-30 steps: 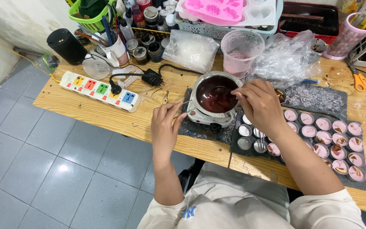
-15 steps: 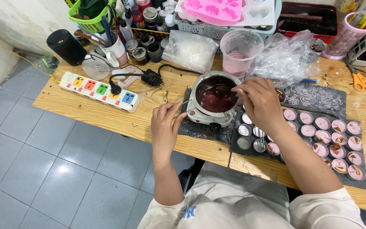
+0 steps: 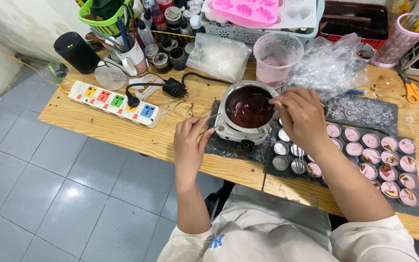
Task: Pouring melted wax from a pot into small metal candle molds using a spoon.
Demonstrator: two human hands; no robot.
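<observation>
Head view looks down on a wooden table (image 3: pixel 98 123), and I see my left hand (image 3: pixel 190 145) at the near left of a small white melting pot (image 3: pixel 247 114), its thumb and fingers pinched on the thin wire handle (image 3: pixel 213 127) that sticks out from the pot's left side. The pot sits on a dark mat (image 3: pixel 229 148) in the middle of the table and holds dark red liquid. My right hand (image 3: pixel 302 116) hovers over the pot's right rim, fingers curled together; it may be pinching a thin stirrer, but I cannot tell for sure. Just right of the pot lie small round tins (image 3: pixel 370 155), many filled with pale pink. Far left on the table rests a white power strip (image 3: pixel 115 103); a clear plastic cup (image 3: pixel 276 58) stands behind the pot.
</observation>
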